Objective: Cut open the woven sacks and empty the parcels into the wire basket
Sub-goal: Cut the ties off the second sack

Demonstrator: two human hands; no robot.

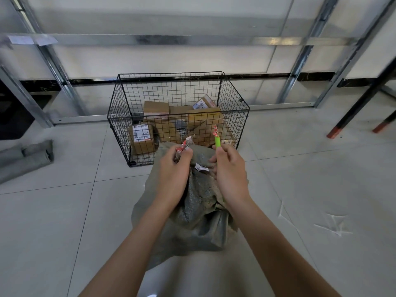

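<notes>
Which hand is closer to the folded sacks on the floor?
Left. The left hand, gripping the sack, is to the right of the folded sacks; the right hand, holding the green tool, is farther right, beyond it.

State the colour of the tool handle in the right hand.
Bright green handle, seen in head view.

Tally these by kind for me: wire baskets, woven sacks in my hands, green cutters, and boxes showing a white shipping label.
wire basket: 1
woven sack, held: 1
green cutter: 1
white-labelled boxes: 2
Total: 5
</notes>
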